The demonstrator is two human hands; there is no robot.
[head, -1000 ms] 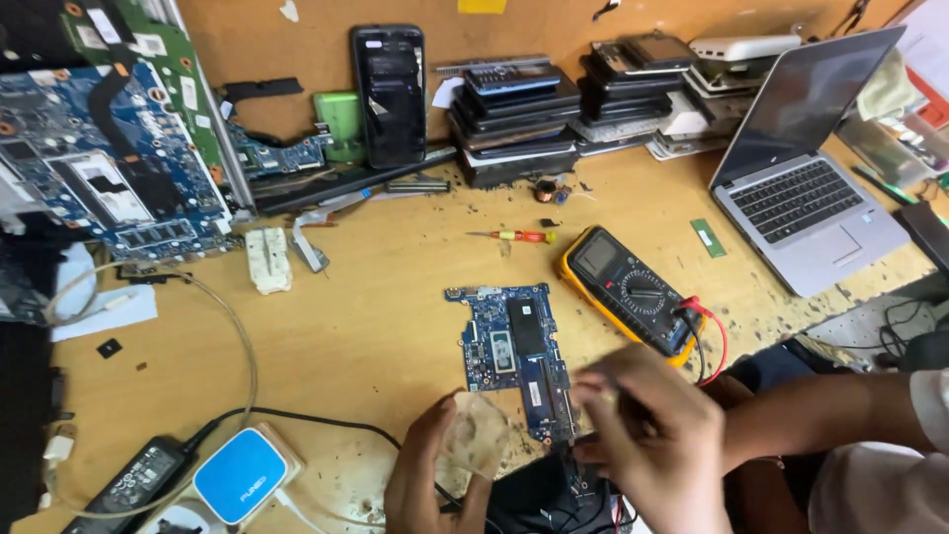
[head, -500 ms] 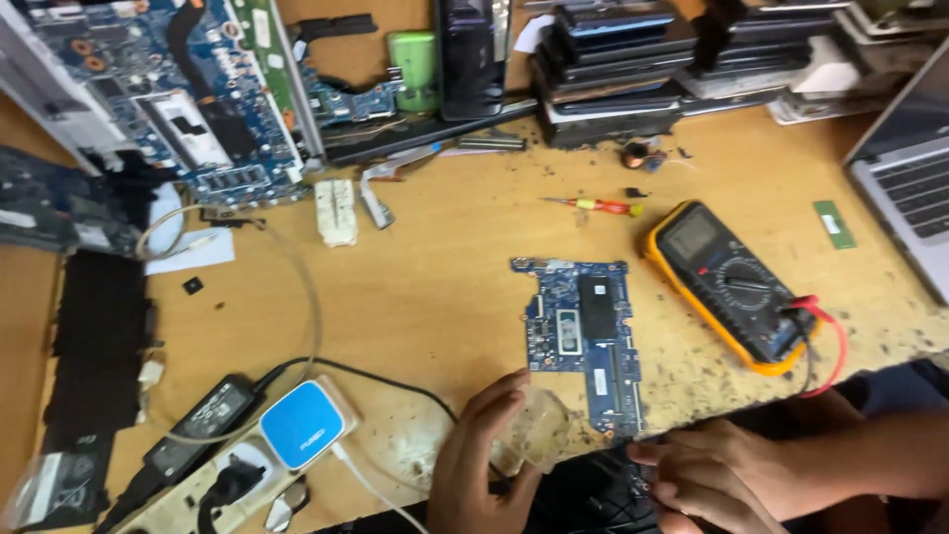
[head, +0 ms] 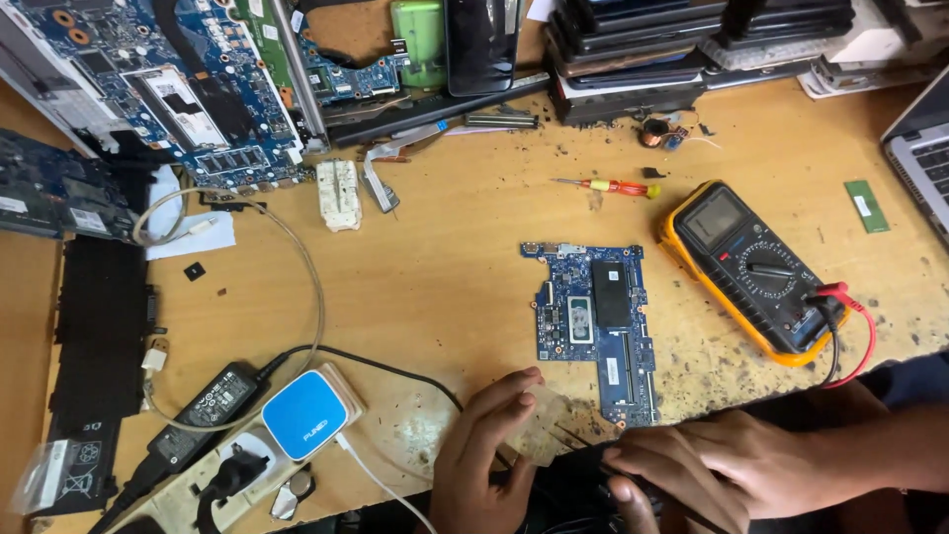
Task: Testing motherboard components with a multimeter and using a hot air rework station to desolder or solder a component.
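Observation:
A small blue circuit board (head: 598, 326) lies flat on the wooden bench (head: 445, 257), just beyond both hands. My left hand (head: 484, 450) is at the bench's near edge, thumb and fingers closed around a clear plastic piece (head: 541, 427). To its right, my right hand (head: 697, 460) lies with its fingers pointing left, on top of a black object (head: 568, 473) at the bench edge, and its thumb is under that object. What the black object is cannot be told.
A yellow multimeter (head: 756, 267) with red and black leads sits right of the board, with a red screwdriver (head: 608, 185) behind it. At front left are a power strip with a blue-white adapter (head: 304, 415) and a black power brick (head: 208, 400). Motherboards (head: 158, 89), stacked laptops (head: 682, 40) and an open laptop (head: 924, 148) line the back.
My right hand has come off the blue board and moved down to the bench edge onto the black object. My left hand stays by the clear piece. The view has swung left.

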